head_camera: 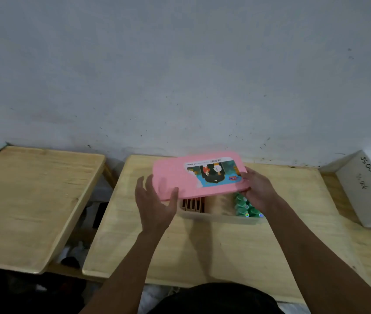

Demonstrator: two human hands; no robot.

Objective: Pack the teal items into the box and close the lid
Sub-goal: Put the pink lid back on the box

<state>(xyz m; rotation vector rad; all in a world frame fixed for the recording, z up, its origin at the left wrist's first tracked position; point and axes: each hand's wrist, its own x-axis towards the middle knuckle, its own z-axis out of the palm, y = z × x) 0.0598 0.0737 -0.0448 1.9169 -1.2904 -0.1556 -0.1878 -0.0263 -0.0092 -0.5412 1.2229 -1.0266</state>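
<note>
We see the grey wall (180, 75) filling the upper half, and below it two wooden desks side by side — the left desk (32, 200) bare, the middle desk (214, 245) carrying the work. A white carton (368, 189) with handwriting on its side sits at the far right, cut off by the frame edge.

On the middle desk stands a clear plastic box (220, 217), and above it our hands hold the pink lid (180, 177), tilted and only partly covering the box. Our right hand (259, 191) grips the lid's right end, thumb on top beside the picture sticker (214, 174), fingers wrapped under. Our left hand (157, 205) is spread wide at the lid's near left corner, thumb and fingertips touching its edge rather than clamped on it.

Inside the box, the teal items (245, 207) sit bunched at the right end, just beside our right hand — partly hidden by it and by the lid. At the left end stand some dark red-brown pieces (191, 203); what they are we cannot tell. The far part of the box is covered by the lid. Motion blur softens the hands and the lid.
</note>
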